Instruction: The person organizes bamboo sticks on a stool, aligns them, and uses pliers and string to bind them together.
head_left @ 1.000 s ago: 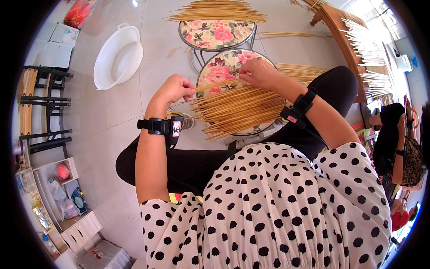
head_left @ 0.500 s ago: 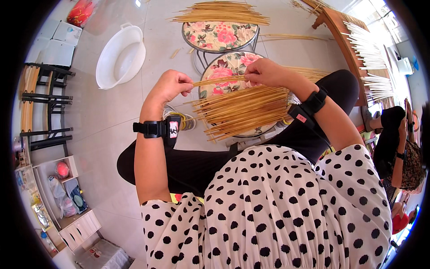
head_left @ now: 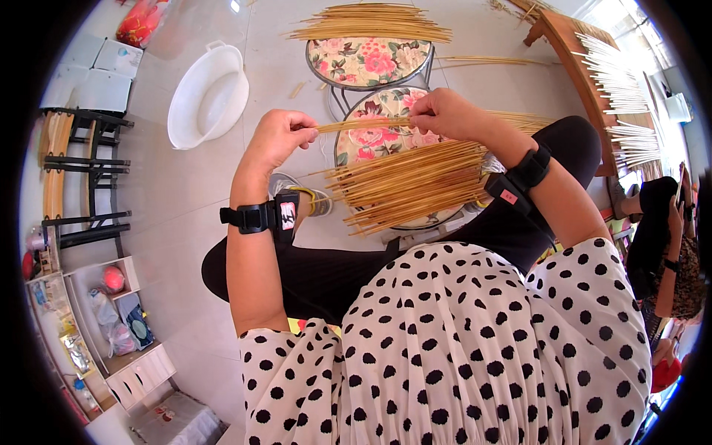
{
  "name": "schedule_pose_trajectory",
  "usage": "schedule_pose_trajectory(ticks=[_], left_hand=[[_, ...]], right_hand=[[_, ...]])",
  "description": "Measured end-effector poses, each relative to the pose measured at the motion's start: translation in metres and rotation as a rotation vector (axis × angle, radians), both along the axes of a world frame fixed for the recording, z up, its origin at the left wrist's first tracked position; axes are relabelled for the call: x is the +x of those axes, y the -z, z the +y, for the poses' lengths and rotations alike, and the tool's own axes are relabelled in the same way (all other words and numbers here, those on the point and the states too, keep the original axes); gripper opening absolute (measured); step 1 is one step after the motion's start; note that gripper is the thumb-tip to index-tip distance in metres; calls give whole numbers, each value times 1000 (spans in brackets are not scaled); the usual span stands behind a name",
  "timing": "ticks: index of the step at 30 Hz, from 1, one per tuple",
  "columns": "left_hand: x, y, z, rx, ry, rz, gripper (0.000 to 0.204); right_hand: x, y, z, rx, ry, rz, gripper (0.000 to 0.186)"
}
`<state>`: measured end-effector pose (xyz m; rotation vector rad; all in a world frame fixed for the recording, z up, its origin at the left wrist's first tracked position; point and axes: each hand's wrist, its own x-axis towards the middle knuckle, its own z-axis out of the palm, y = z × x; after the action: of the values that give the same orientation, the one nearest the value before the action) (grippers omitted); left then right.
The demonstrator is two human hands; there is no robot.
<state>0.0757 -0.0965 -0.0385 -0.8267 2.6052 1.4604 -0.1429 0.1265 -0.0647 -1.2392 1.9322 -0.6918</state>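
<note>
Thin straw-coloured stalks (head_left: 363, 124) are stretched level between my two hands, a few side by side. My left hand (head_left: 280, 135) pinches their left end. Farther right, my right hand (head_left: 446, 115) grips them with closed fingers; more stalks run out to the right behind that wrist. Below them a thick layer of similar stalks (head_left: 415, 182) lies across a round stool (head_left: 364, 153) with a flowered seat, between my knees. Where the held stalks pass over the seat, they sit apart from that layer.
Behind stands a second flowered stool (head_left: 378, 63) bearing another bundle of stalks (head_left: 371, 24). A white plastic tub (head_left: 185, 130) is on the floor at left. Pale sticks lie on a wooden bench (head_left: 586, 111) at right, near another person (head_left: 671, 252). Shelves (head_left: 119, 363) line the left side.
The whole view has shifted slightly. My right hand has risen a little, and the held stalks now slope up gently toward it. Both hands keep their grip.
</note>
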Motion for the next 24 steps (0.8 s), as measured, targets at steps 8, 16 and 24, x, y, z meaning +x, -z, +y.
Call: schedule_pose_trajectory(ticks=[8,16,24], left_hand=[[-18,-16,15,-893,218,333,19],[-63,6,75,-748,402,344,14],[-76,7,73,-196,342,134,15]], right_hand=[[-16,-6,2,-57,26,31,20],[-7,-22,1,32,1,-5,19],[-27,-15,4,-59,-127,3,20]])
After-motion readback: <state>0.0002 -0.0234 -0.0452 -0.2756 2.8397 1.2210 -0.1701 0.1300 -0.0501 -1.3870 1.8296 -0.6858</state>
